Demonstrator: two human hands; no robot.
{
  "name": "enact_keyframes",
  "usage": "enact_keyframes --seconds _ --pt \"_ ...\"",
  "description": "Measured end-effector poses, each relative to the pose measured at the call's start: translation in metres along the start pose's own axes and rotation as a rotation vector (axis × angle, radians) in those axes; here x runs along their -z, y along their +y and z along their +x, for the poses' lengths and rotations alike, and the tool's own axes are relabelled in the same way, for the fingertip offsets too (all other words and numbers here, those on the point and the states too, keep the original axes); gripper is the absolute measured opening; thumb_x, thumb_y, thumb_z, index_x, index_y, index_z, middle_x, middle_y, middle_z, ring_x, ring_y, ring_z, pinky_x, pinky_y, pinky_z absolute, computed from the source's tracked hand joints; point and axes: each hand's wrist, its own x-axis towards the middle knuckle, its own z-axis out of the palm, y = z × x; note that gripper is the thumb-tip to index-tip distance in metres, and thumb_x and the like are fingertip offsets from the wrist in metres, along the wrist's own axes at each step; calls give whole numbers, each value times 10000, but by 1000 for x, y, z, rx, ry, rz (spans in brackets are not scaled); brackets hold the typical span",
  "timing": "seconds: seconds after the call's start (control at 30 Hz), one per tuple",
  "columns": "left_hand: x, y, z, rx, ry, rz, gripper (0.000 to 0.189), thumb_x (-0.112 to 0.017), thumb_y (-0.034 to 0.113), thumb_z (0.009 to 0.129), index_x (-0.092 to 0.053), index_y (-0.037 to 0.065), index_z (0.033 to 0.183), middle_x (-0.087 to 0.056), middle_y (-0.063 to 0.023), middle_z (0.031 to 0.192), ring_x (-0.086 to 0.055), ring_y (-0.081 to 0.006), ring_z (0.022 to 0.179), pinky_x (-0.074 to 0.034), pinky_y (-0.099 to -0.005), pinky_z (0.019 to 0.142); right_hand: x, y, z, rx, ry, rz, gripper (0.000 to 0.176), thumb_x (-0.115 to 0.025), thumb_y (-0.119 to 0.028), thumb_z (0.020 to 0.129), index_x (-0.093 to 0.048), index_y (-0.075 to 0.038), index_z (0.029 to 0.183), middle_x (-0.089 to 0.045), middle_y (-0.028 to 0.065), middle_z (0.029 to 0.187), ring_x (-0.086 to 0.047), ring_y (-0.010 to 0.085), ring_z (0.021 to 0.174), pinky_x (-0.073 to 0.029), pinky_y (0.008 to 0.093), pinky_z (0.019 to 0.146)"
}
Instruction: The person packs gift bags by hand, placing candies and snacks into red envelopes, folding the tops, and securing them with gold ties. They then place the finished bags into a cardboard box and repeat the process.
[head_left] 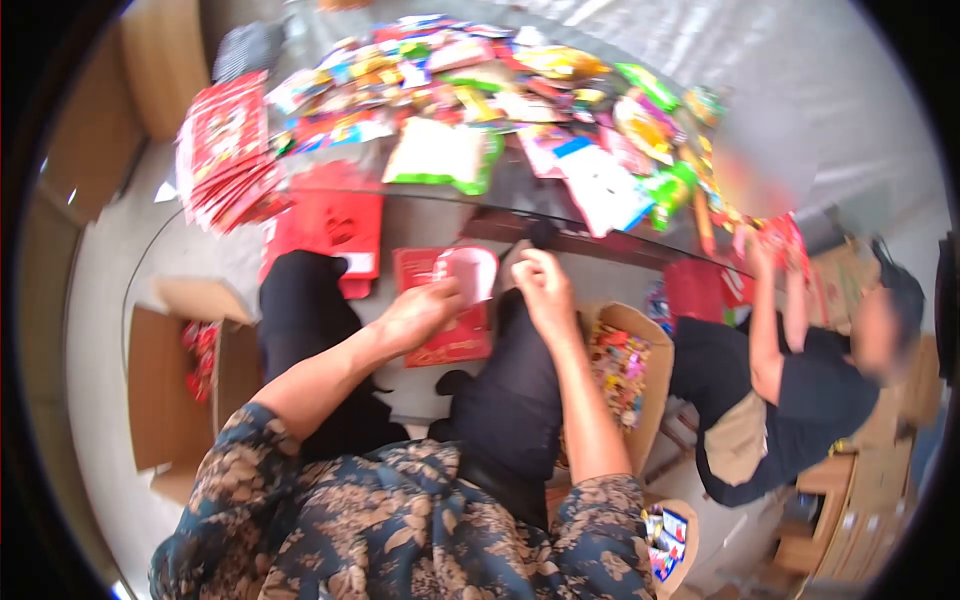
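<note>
Over my lap, my left hand (428,308) is closed on the upper edge of a red paper bag (455,340), whose pale inside shows at the top. To its right, my right hand (540,280) is raised with bent fingers pressed together; whatever it holds, if anything, is too small to make out. The two hands are apart. Beyond them, a white and green packet (435,155) lies at the near edge of the table.
Colourful snack packets (460,80) are heaped on the table. A stack of red bags (228,150) lies at left. Open cardboard boxes stand on both sides, the right one holding small sweets (617,370). Another person (820,385) sits at right, handling a red packet.
</note>
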Motion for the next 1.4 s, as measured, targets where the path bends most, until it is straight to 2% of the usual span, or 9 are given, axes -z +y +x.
enact_keyframes --seconds 0.13,0.3,0.4,0.53,0.73,0.8,0.97,1.2,1.4 --pt "13 7 -1 78 -17 -94 71 -593 39 809 -575 22 875 -555 -122 906 -619 -339 810 -520 -427 692 -18 -2 18 -34 -123 -234 587 -748 -393 802 -585 -55 1254 -666 131 1101 -654 216 849 -520 379 789" --pt "14 5 -4 72 1 -62 82 -592 54 837 -584 24 914 -557 -131 924 -622 -338 825 -521 -427 693 -37 -8 26 13 -133 -495 140 -692 -199 813 -651 -75 865 -683 124 865 -661 350 817 -510 448 717" --pt "21 4 -5 98 22 -49 146 -590 64 849 -599 31 991 -563 -133 930 -624 -335 842 -523 -428 702 -39 -15 27 84 5 -528 70 -661 -139 832 -646 -74 810 -670 142 796 -653 369 770 -500 465 688" --pt "14 -5 -10 96 67 -55 252 -591 81 852 -599 44 1101 -569 -136 954 -624 -335 874 -528 -425 717 -33 -13 26 36 -133 -511 84 -644 -144 845 -641 -63 825 -669 166 806 -647 381 766 -494 464 689" --pt "19 2 -10 123 -51 29 161 -549 42 822 -578 17 979 -553 -139 990 -619 -309 953 -527 -394 826 -20 -60 48 250 -107 -268 45 -628 -41 862 -627 -12 896 -626 115 803 -618 226 667 -498 337 643" --pt "19 2 -10 103 -59 66 171 -556 56 819 -582 18 984 -554 -130 983 -622 -298 947 -527 -389 832 -19 -85 61 392 -87 -324 93 -646 -38 854 -630 -22 944 -633 110 859 -626 227 699 -502 349 632" --pt "19 1 -7 139 -83 75 180 -570 63 801 -585 20 975 -559 -125 973 -636 -288 914 -530 -388 827 -38 -113 100 556 -205 -543 595 -752 -108 760 -511 -28 1298 -542 160 1308 -493 339 1244 -414 420 1030" --pt "27 -1 -7 154 -71 18 166 -562 58 812 -581 13 970 -554 -135 967 -630 -309 921 -527 -400 815 -71 -107 144 693 -226 -816 877 -816 -230 676 -389 -61 1424 -458 178 1405 -395 353 1349 -353 434 1096" --pt "23 -6 -8 149 -33 -54 100 -539 87 884 -575 14 942 -542 -150 942 -620 -325 926 -523 -417 796 -74 -104 148 682 -235 -777 617 -643 -67 737 -460 -36 1325 -542 187 1301 -547 364 1185 -487 441 963"
